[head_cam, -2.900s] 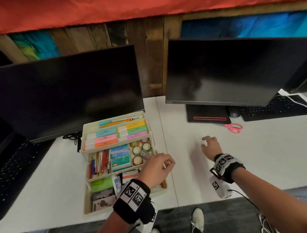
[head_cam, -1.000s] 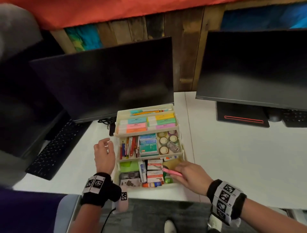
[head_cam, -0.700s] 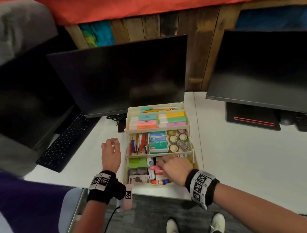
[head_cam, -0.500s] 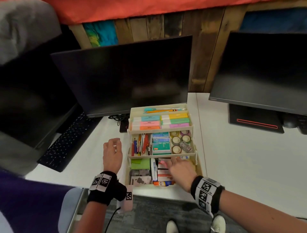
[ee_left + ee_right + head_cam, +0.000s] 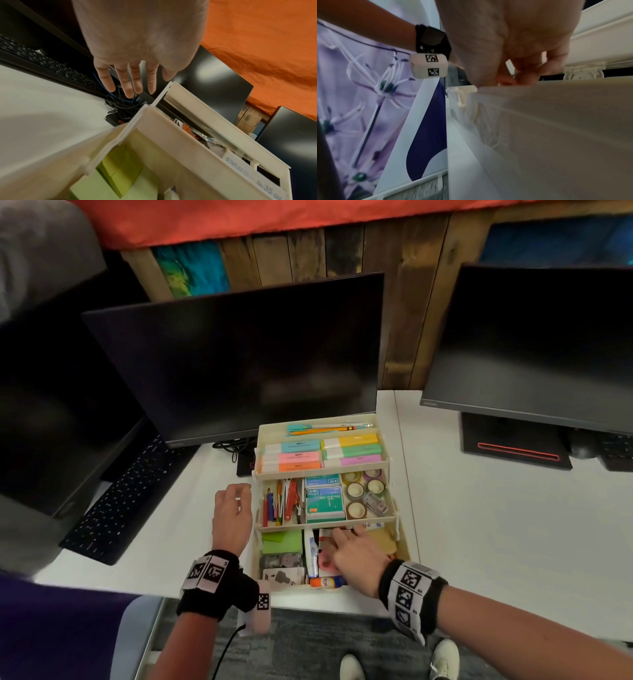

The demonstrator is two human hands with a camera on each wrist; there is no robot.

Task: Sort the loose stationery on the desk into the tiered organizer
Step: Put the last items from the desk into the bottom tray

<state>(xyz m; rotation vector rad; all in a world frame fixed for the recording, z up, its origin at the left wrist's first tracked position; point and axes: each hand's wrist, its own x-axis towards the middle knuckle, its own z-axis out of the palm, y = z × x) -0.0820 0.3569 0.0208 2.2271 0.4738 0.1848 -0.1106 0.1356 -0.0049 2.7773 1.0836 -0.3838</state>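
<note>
While the cream plastic tiered organizer [image 5: 388, 460] already looks full on all three levels and no loose stationery shows on the white desk [image 5: 496, 525], the right hand [image 5: 356, 553] reaches flat-fingered into the bottom tier over pink-handled scissors [image 5: 323, 559], and the left hand [image 5: 229, 515] rests open beside it, so sorting seems nearly finished.

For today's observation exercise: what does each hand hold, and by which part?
Left hand holds nothing. Right hand covers pink-handled scissors; a hold cannot be told.

two dark monitors [image 5: 239, 361] [image 5: 534, 344] stand on the white bench [image 5: 496, 525], a black keyboard [image 5: 116, 501] at left, tangled cables [image 5: 233, 445] behind.
</note>
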